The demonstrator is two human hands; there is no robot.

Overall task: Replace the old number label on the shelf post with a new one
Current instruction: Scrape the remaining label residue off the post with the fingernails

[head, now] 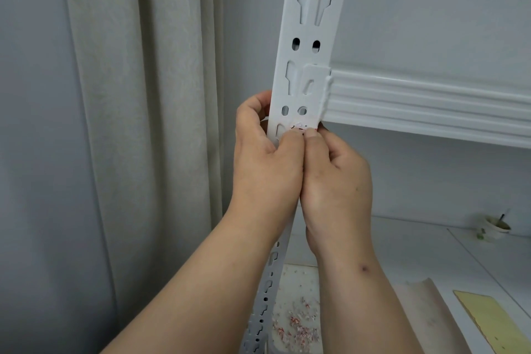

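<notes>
Head view: grey curtain point(138, 123) at left, white slotted post point(311, 46) upright at centre with a shelf beam point(431, 103) hooked into its right side. Left hand point(265, 152) curled round the post's left edge, right hand point(334, 175) pressed against it, both thumbs scraping at the torn red-and-white label point(298, 127) just under the beam. Label scraps point(296, 325) strewn on the shelf below.

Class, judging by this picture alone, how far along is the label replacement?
Partly done: red-and-white scraps litter the surface below. In hand: both thumbs, left hand and right hand, scrape the old label remnant on the shelf post. Left: clearing the residue, then sticking on a new label.
</notes>
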